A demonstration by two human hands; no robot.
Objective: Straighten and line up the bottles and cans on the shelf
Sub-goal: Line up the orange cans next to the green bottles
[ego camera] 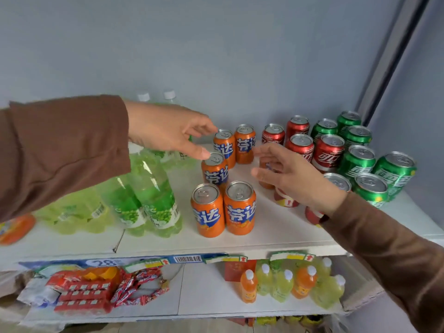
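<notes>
**Both hands over the orange cans on the top shelf**

At the far left edge of the white shelf (276, 233) we see an orange packet (14, 228), partly cut off. Next come the pale green bottles (153, 195) — several standing close together, some leaning, with two white-capped ones further back.

Our left hand (168, 131), in a brown sleeve (64, 150), reaches in above those bottles. Its fingers are loosely spread and hold nothing; the fingertips (204, 153) sit right at the rim of the middle orange can (215, 170), though we cannot tell whether they touch it.

The orange cans (224, 207) stand upright in loose pairs: two at the front, one in the middle, two at the back. Our right hand (295, 176) hovers just beside them with fingers straight and apart (nothing in it), covering another orange can behind it.

Further right stand the red cans (328, 152) — a few near the front are half hidden under our right wrist. The green cans (358, 163) cluster at the right end, all upright.

Below, the lower shelf (211, 292) carries red snack packs (81, 294) and small orange and yellow bottles (288, 282).
</notes>
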